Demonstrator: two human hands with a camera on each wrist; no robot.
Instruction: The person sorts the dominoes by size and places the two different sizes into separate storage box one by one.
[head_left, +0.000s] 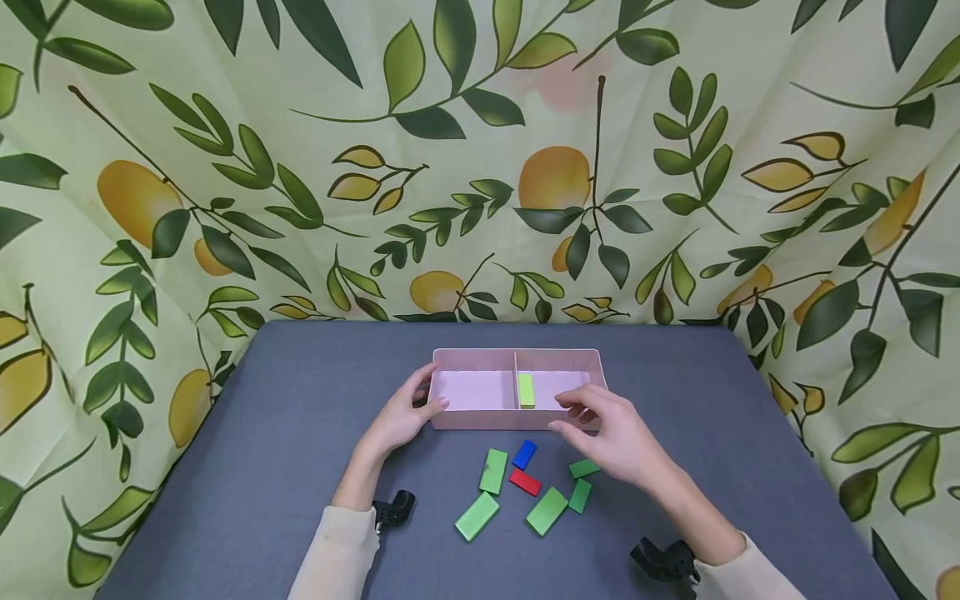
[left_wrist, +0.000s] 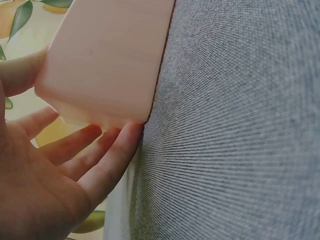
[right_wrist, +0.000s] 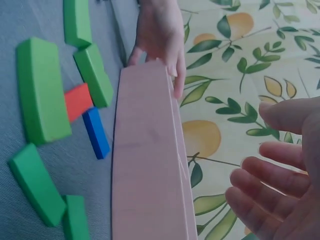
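At the lower edge, cream sleeves (head_left: 333, 557) enter left and right. In the lower middle, smooth, flat-sided blocks lie on woven blue-grey cloth (head_left: 247, 500): green blocks (head_left: 477, 517) at varied slants, a red block (head_left: 525, 482) sloping down rightward, a blue block (head_left: 524, 454) sloping up rightward. The right hand (head_left: 618, 433), fingers loosely bent around nothing, hangs over the front right of the smooth pink box (head_left: 480, 420) at mid-frame. The left hand (head_left: 401, 418) grips its left end. This shallow, two-compartment oblong has its long axis running left to right; a yellow-green block (head_left: 527, 390), long axis up the frame, sits right of its divider (head_left: 516, 379). Leaf-printed fabric (head_left: 480, 242) hangs behind.
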